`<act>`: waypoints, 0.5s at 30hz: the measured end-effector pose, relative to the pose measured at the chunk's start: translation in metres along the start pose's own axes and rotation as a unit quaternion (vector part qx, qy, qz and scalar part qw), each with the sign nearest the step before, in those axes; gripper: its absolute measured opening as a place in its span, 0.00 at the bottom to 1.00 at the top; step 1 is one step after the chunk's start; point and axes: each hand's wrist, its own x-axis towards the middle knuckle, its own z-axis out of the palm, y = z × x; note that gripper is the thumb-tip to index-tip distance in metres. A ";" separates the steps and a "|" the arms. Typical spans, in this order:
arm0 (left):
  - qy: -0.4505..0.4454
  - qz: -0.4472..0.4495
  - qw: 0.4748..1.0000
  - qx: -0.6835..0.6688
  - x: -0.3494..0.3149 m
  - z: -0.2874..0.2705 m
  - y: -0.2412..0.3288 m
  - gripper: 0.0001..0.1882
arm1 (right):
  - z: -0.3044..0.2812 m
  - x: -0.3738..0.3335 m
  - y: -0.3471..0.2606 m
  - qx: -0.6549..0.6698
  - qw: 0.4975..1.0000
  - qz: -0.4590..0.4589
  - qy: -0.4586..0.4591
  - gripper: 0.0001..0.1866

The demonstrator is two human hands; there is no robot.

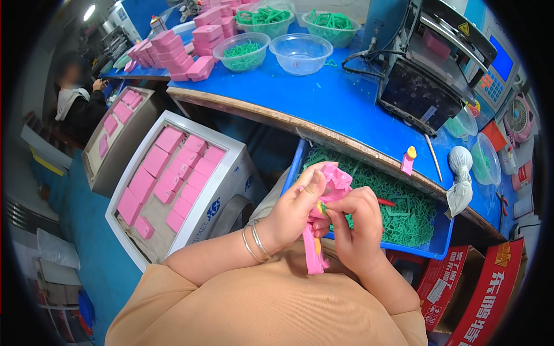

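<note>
My left hand (293, 209), with two bangles at its wrist, is closed around a soft pink rubbery piece (334, 180) with yellow and green spots. A ruffled part of the piece sticks up above the thumb, and a flat strip of it hangs below the fingers. The fingertips of my right hand (358, 222) pinch at a small green and yellow spot on the same piece. Both hands are in front of my body, at the near edge of a blue bin (441, 247) full of green rubbery scraps (412, 230). A red-handled tool (385, 202) shows partly behind my right hand.
Trays of pink blocks (154, 163) stand at left. On the blue bench (340, 86) are plastic bowls (301, 55), stacked pink blocks, a pink and yellow piece (408, 161), a thin stick (433, 157) and a black press (427, 86). Red cartons (490, 294) stand lower right; a person sits far left.
</note>
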 end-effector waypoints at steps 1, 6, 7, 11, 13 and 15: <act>0.004 -0.001 1.000 -0.010 0.000 0.000 -0.001 0.30 | 0.000 0.000 0.000 -0.002 1.000 -0.009 0.005 0.11; -0.004 -0.011 0.999 -0.045 0.000 0.004 0.001 0.31 | 0.001 -0.002 0.001 -0.009 1.000 -0.017 0.020 0.11; -0.008 -0.021 0.998 -0.057 0.000 0.004 0.002 0.31 | 0.000 -0.003 0.001 -0.011 0.999 -0.019 0.024 0.11; -0.015 -0.046 0.995 -0.084 0.001 0.004 0.000 0.32 | 0.001 -0.007 0.001 -0.005 0.999 -0.012 0.038 0.11; -0.016 -0.045 0.995 -0.086 0.001 0.005 0.000 0.32 | 0.001 -0.008 0.002 0.009 0.998 0.000 0.058 0.11; -0.017 -0.044 0.995 -0.089 0.000 0.005 0.000 0.32 | 0.001 -0.007 0.001 0.017 0.998 0.005 0.054 0.11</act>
